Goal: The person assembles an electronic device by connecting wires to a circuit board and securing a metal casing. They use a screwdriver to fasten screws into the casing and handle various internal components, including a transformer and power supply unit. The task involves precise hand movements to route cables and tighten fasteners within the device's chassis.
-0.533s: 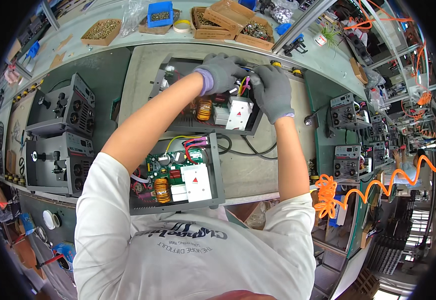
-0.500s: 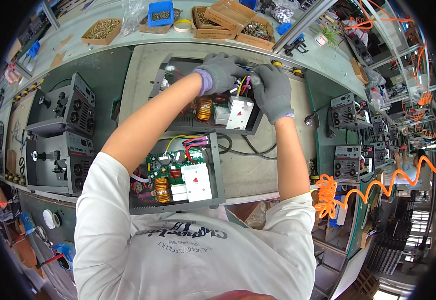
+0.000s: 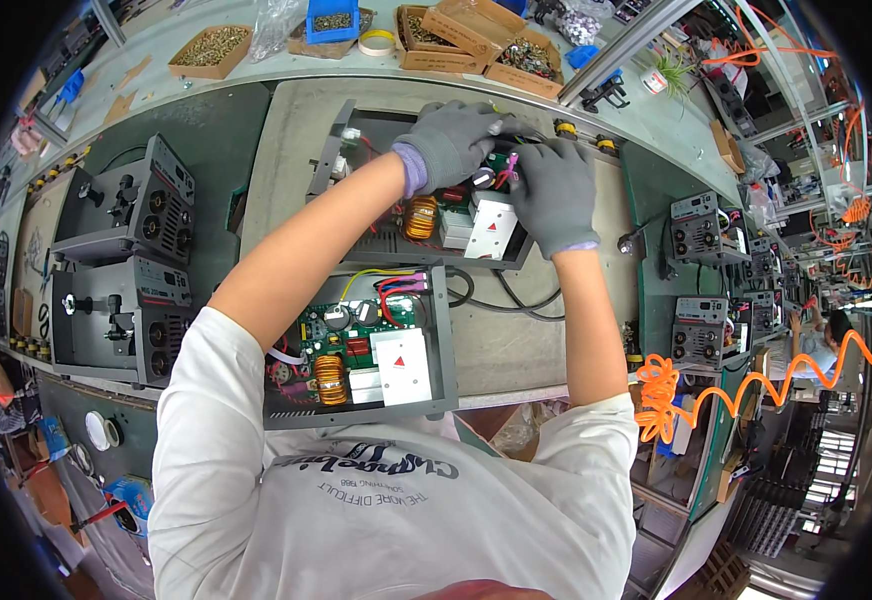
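An open grey metal chassis (image 3: 348,240) lies at the far middle of the bench, with a copper coil (image 3: 420,217), circuit boards and a white plate with a red triangle (image 3: 491,230) inside. Both my hands wear grey gloves and work at its far right corner. My left hand (image 3: 453,142) has its fingers closed near the rear wall; what they pinch is hidden. Beside the purple wire connectors (image 3: 508,171), my right hand (image 3: 560,196) curls its fingers inward, its grip covered by the glove. A second open chassis (image 3: 443,345), similarly fitted, sits close to my body.
Welding-machine-like units (image 3: 146,310) stand stacked at left, and similar ones (image 3: 699,330) at right. Black cable (image 3: 531,312) lies on the bench. Cartons of small metal parts (image 3: 521,60) and a blue bin (image 3: 333,22) line the back shelf. An orange coiled hose (image 3: 661,400) hangs at right.
The yellow wire between my hands is no longer visible there. Both hands stay at the chassis corner with small finger shifts. The whole view has moved slightly.
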`<state>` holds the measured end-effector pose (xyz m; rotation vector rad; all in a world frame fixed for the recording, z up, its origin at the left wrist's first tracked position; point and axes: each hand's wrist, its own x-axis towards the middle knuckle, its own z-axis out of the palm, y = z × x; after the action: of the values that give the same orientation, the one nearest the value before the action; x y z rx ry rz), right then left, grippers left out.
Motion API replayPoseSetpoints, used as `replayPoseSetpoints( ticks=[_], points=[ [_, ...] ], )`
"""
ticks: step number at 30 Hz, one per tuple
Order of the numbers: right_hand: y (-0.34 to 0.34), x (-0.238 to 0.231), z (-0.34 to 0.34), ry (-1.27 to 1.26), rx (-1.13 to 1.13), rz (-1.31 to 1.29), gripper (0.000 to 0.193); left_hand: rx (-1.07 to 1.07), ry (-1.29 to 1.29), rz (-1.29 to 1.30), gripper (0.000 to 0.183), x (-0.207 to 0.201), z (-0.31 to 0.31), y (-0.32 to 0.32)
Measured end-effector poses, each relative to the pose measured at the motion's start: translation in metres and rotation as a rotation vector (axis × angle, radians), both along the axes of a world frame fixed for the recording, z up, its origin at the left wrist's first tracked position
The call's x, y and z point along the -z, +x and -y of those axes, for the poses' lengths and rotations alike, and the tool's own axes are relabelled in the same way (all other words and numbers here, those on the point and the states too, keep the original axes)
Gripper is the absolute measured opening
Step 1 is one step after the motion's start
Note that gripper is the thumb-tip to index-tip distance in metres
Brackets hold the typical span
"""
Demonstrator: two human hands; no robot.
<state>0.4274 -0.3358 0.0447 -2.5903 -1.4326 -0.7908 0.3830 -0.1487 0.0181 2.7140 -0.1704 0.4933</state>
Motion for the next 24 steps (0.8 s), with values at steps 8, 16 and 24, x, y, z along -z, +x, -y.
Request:
replayPoseSetpoints(
  ticks=[8, 16, 24],
  points=[
    [0.002, 0.007, -0.013, 0.091, 0.11, -0.047, 0.022, 0.016, -0.134, 0.005, 0.028, 0.002, -0.003, 0.001],
    [0.006, 0.015, -0.004, 0.228, -0.006, -0.074, 0.023, -0.047, -0.108, 0.009, 0.029, -0.002, 0.006, -0.002],
    [0.009, 0.013, -0.001, 0.25, -0.095, -0.045, 0.02, -0.118, -0.063, 0.067, 0.043, 0.006, 0.003, -0.007]
  ],
)
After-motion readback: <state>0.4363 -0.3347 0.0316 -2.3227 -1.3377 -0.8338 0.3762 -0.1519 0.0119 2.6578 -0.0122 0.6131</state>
